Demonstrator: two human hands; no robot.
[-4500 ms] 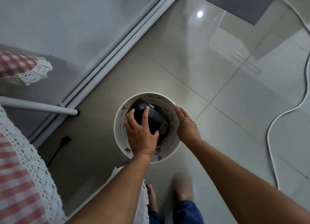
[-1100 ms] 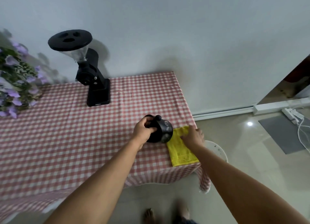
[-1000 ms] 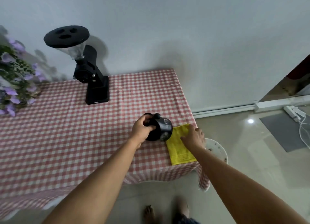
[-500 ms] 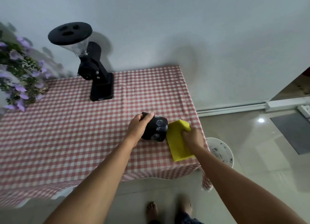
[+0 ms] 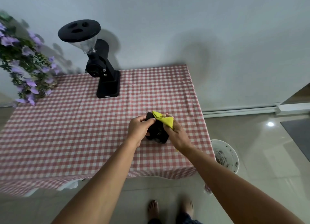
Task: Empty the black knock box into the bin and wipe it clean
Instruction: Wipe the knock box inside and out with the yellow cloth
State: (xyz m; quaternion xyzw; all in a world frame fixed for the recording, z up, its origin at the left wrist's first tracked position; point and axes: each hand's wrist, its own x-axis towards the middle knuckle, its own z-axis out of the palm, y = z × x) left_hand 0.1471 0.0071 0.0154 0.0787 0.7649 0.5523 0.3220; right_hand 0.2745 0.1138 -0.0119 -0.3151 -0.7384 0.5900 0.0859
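The black knock box [image 5: 157, 131] is held over the right part of the checked tablecloth [image 5: 83, 123], between both hands. My left hand [image 5: 139, 128] grips its left side. My right hand [image 5: 176, 133] holds a bunched yellow cloth [image 5: 165, 119] pressed against the box's upper right edge. The inside of the box is hidden by the hands and cloth. The white bin [image 5: 225, 155] stands on the floor just past the table's right corner, with dark grounds stuck to its inner wall.
A black coffee grinder [image 5: 99, 64] with a clear hopper stands at the back of the table by the wall. Purple flowers [image 5: 23, 64] hang at the far left. My bare feet [image 5: 154, 210] are on the tiled floor below the table's front edge.
My right hand has picked the yellow cloth up off the table and brought it onto the knock box. My left hand has turned the box more upright and kept its grip.
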